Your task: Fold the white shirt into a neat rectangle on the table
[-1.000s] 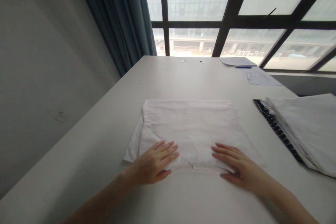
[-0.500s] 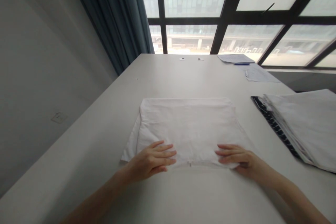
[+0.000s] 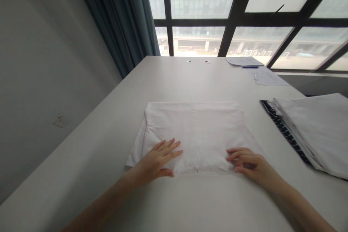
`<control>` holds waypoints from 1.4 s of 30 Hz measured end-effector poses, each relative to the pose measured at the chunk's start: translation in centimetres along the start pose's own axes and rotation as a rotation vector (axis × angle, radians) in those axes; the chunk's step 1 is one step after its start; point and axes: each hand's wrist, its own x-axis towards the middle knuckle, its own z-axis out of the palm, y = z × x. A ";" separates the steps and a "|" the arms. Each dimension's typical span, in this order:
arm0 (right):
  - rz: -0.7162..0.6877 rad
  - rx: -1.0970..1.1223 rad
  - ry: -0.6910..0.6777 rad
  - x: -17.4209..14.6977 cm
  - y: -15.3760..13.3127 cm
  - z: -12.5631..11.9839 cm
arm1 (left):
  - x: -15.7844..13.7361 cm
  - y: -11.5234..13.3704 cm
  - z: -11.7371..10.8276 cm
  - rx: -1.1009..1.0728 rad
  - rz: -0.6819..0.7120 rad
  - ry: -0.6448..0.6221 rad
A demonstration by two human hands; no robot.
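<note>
A white folded garment (image 3: 195,130), its exact kind hidden by the folding, lies flat on the white table in front of me. A small tag or mark shows at the middle of its near edge. My left hand (image 3: 159,161) rests on the garment's near left part, fingers spread and palm down, with the thumb at the near edge. At the near right corner, my right hand (image 3: 251,165) touches the cloth with loosely bent fingers. A gap shows between its thumb and fingers, and I see no cloth pinched there.
To the right lies a stack of white cloth (image 3: 318,130) with a black patterned edge beneath it. Papers (image 3: 244,61) and a blue pen (image 3: 250,67) lie at the table's far right. A wall and a blue curtain (image 3: 122,18) border the left side; windows stand behind.
My left hand's fingers have spread and moved slightly away from me over the cloth. My right thumb has come from under the near edge to the top side. The garment looks unmoved.
</note>
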 end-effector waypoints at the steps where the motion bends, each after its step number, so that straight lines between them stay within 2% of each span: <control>1: 0.009 -0.044 0.001 -0.1 0.3 0.0 | 0.0 0.0 0.0 0.021 -0.002 -0.010; 6: 0.026 -0.332 -0.033 -0.6 2.1 -0.4 | -0.2 0.1 0.0 0.062 -0.033 -0.025; 10: 0.014 -0.449 -0.056 -1.3 3.9 -0.9 | -0.6 -0.2 0.1 0.048 -0.072 -0.010; 15: 0.020 -0.463 0.025 -2.0 5.3 -1.9 | -1.3 -1.4 -0.3 -0.009 -0.107 0.011; 18: 0.024 -0.424 0.119 -2.0 5.5 -2.1 | -1.9 -2.7 -0.4 0.059 -0.253 0.105; 21: 0.067 -0.508 0.200 -1.9 5.8 -1.7 | -2.7 -4.1 0.0 0.220 -0.389 0.185; 24: 0.106 -0.615 0.222 -2.0 6.4 -1.3 | -3.4 -5.1 0.5 0.294 -0.400 0.174; 27: 0.127 -0.622 0.288 -2.0 6.7 -1.3 | -3.7 -5.6 0.9 0.302 -0.415 0.173; 31: 0.139 -0.596 0.438 -1.7 6.3 -1.7 | -3.4 -5.3 0.9 0.307 -0.461 0.225; 34: 0.220 -0.599 0.507 -1.7 5.7 -1.8 | -2.7 -4.2 0.4 0.343 -0.460 0.265; 39: 0.346 -0.636 0.498 -1.9 5.4 -1.7 | -1.6 -2.5 -0.3 0.321 -0.301 0.162; 41: 0.389 -0.603 0.501 -2.0 5.4 -1.7 | -1.9 -3.0 -0.1 0.327 -0.352 0.159; 42: 0.411 -0.599 0.501 -2.0 5.4 -1.6 | -2.2 -3.6 0.2 0.350 -0.435 0.191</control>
